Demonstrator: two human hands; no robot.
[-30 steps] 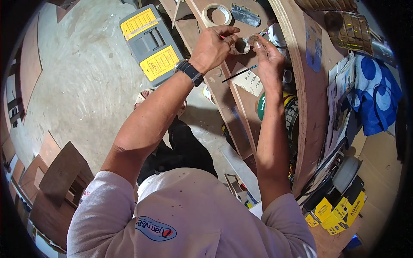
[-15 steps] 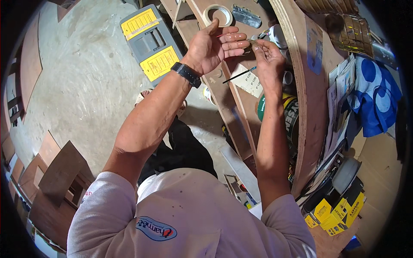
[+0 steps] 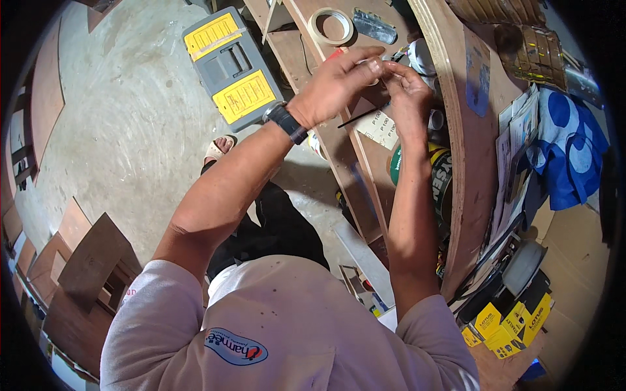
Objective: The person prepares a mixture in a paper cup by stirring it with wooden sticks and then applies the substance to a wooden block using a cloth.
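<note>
My left hand is turned palm down, fingers curved and meeting those of my right hand, which is pinched closed. What lies between the fingertips is too small and hidden to make out. A small white container is mostly hidden beneath them on the wooden shelf. A small red thing shows beside my left fingers. A masking tape roll and a dark flat block lie above my hands. A thin black stick crosses pale sandpaper below them.
A grey and yellow toolbox is on the concrete floor to the left. Cans stand behind a plywood edge. Blue cloth and papers are at the right, yellow boxes below. Plywood pieces lean at the lower left.
My left hand opened palm up half a second ago and has since turned palm down, curling over the fingertips of my right hand. My right hand has shifted slightly downward.
</note>
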